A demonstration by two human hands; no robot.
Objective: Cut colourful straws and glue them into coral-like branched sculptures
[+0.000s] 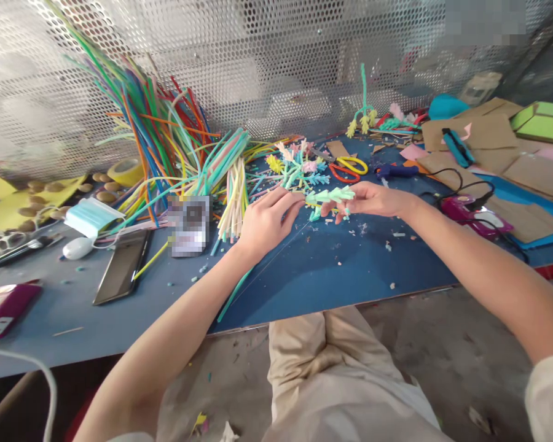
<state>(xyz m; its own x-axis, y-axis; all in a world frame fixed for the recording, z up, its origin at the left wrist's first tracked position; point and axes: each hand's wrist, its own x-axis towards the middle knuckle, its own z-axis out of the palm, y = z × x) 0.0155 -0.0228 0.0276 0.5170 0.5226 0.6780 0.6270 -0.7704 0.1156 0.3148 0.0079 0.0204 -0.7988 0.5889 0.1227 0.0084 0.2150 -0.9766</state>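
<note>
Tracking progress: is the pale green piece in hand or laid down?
In hand: the pale green piece spans left hand to right hand.

blue tabletop: passable strip along front edge, near side of left hand and right hand; small pale scraps there. beyond: red-and-yellow-handled scissors, pastel fuzzy sprigs block. left, tall multicoloured pipe-cleaner bundle; right, magenta plastic box.
</note>
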